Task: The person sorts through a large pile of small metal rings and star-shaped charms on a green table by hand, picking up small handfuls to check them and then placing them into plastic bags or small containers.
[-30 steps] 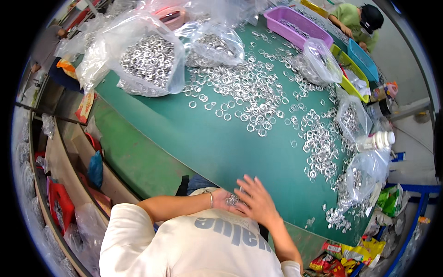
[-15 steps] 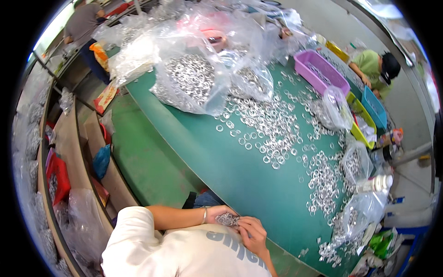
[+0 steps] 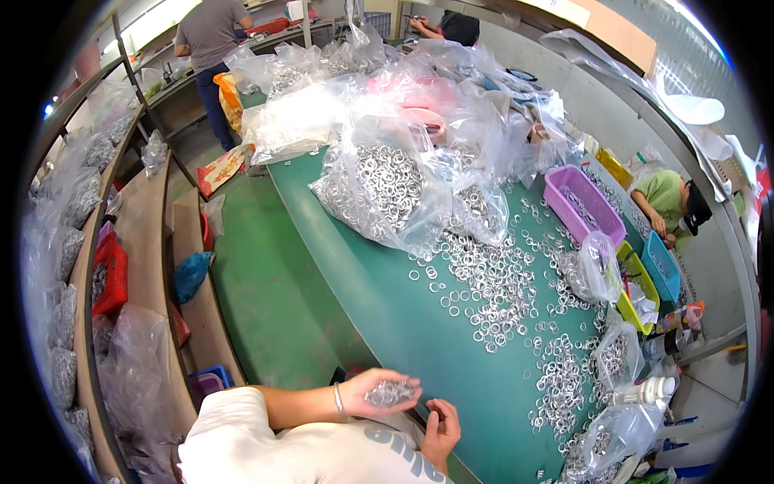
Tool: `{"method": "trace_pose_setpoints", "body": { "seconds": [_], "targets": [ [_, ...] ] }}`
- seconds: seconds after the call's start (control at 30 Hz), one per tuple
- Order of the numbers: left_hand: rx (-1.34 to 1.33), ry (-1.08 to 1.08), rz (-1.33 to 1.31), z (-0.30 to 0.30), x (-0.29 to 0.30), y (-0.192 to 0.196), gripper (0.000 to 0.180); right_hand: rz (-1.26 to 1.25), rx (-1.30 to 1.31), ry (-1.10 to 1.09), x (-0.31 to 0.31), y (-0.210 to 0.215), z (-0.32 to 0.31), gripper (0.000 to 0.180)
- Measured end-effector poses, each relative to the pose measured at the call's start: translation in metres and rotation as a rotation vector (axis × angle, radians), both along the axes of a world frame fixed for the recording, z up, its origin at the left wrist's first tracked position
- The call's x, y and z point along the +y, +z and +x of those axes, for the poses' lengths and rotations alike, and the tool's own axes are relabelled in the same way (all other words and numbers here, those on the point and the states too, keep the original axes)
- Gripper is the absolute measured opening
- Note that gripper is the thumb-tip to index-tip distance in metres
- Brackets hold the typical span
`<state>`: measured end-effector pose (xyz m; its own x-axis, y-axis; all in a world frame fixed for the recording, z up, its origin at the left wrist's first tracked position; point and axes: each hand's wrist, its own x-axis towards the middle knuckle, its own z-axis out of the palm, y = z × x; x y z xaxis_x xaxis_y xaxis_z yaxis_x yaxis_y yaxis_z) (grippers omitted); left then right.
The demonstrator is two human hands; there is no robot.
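My left hand (image 3: 356,394) is turned palm up at the table's near edge, cupped around a small heap of silver metal rings (image 3: 389,394). Just right of it and apart from it, my right hand (image 3: 443,427) has its fingers curled in; whether anything sits between them is hidden. Beyond both hands, loose metal rings (image 3: 492,298) lie spread over the green tabletop (image 3: 387,323). A large clear plastic bag (image 3: 355,210) full of rings rests farther back.
A purple basket (image 3: 582,202), a yellow-green basket (image 3: 637,284) and a blue basket (image 3: 661,266) line the right side. White bottles (image 3: 645,391) stand among bags of rings. Shelves (image 3: 137,266) with bags run along the left. A person in green (image 3: 663,206) works across the table.
My hands were together over the rings; now they have parted. The left hand has tipped open with the rings on its palm, and the right has drawn away. The view has shifted upward.
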<state>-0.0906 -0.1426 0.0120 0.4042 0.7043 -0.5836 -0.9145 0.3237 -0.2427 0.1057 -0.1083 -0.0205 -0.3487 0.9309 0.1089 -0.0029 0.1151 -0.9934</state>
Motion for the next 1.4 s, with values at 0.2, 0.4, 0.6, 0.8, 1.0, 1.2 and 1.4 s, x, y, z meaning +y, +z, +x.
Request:
{"method": "trace_pose_setpoints", "body": {
  "seconds": [0.2,0.4,0.6,0.8,1.0,1.2,1.4],
  "targets": [
    [-0.071,0.494,0.267,-0.055,0.09,0.099,0.023,-0.064,0.1,-0.043,0.009,-0.001,0.0,0.017],
    [0.375,1.03,0.319,-0.161,0.204,0.16,0.038,-0.014,0.089,-0.02,0.011,-0.004,-0.003,0.016],
    [0.81,0.815,0.195,-0.272,0.223,0.155,0.078,0.044,-0.109,-0.023,0.026,0.0,0.024,0.015],
    [1.409,0.982,0.736,-0.093,0.211,0.179,0.066,0.276,-0.54,-0.356,0.077,0.016,0.095,0.024],
    [2.303,-0.394,1.211,0.027,0.192,0.058,0.058,0.339,-1.13,-0.688,0.165,0.004,0.131,0.067],
    [2.709,-0.755,1.041,0.059,0.229,-0.031,0.067,0.313,-1.255,-0.598,0.209,-0.018,0.093,0.061],
    [2.631,-0.542,1.348,0.054,0.228,-0.044,0.037,0.664,-0.837,-0.184,0.182,-0.022,0.06,0.035]
  ]
}}
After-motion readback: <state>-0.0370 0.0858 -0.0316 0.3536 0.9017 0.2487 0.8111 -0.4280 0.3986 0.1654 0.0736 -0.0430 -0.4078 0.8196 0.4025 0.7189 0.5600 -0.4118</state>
